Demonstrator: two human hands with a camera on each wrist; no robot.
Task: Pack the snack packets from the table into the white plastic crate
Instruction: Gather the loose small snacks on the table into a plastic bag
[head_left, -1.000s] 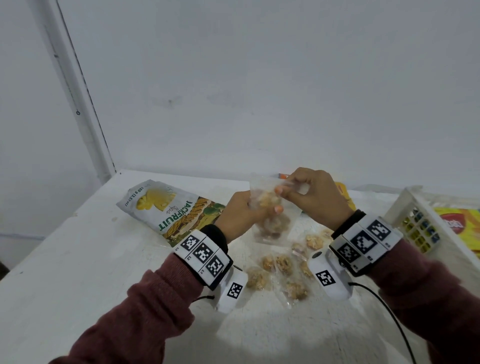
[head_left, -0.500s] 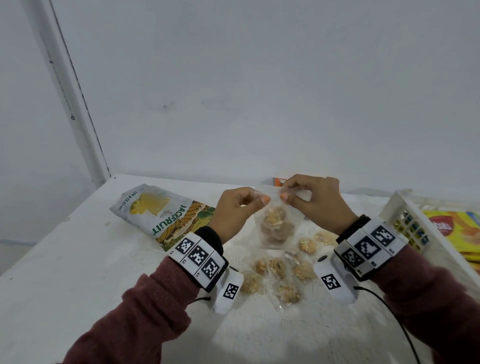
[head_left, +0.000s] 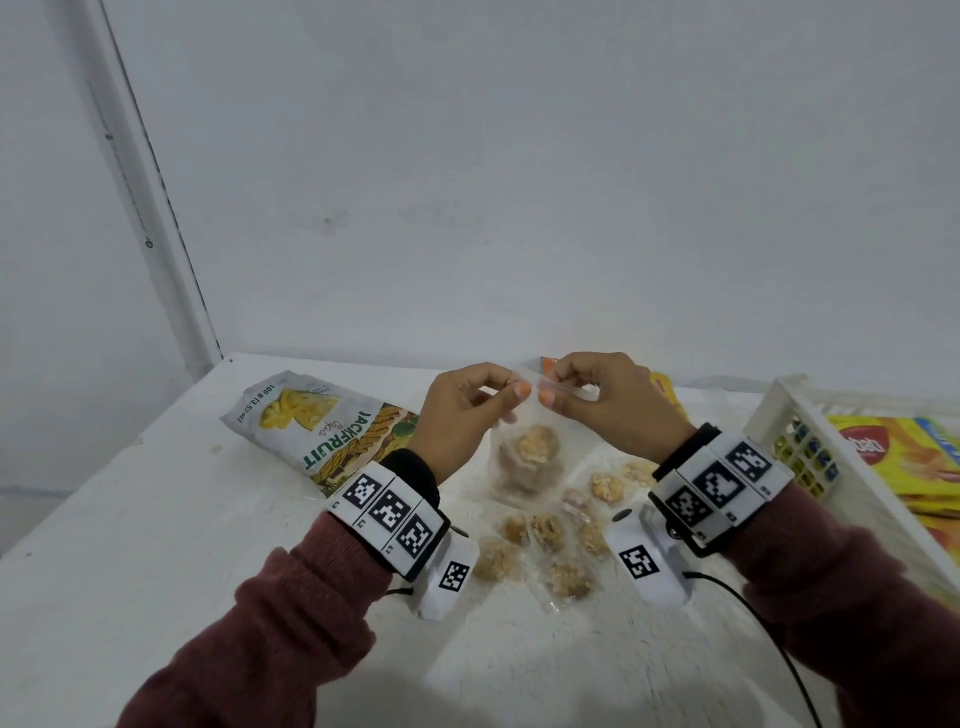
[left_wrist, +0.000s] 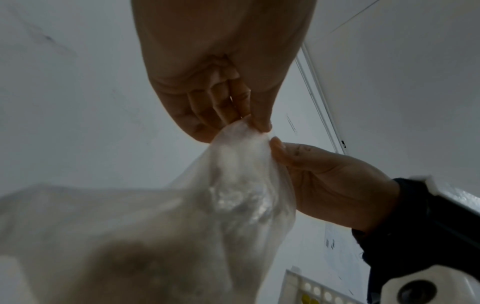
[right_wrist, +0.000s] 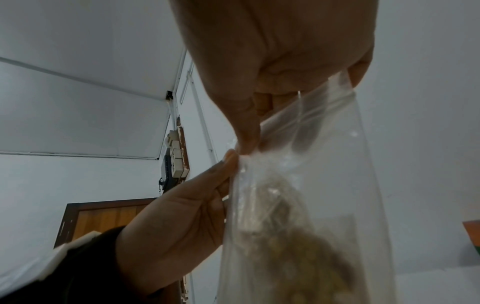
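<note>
Above the table (head_left: 156, 545), the clear pouch (head_left: 524, 457) is pinched at its mouth by left hand (head_left: 462, 415) and right hand (head_left: 613, 405) — the seal is best pressed along evenly before crating.

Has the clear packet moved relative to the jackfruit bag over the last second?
Yes. The clear packet now hangs from its top edge, pinched by both hands, higher above the table than before, beside the jackfruit bag.

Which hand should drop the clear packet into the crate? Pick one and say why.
Right, probably. Both the right hand and left hand pinch the clear packet top, but the white crate stands on the right side.
</note>
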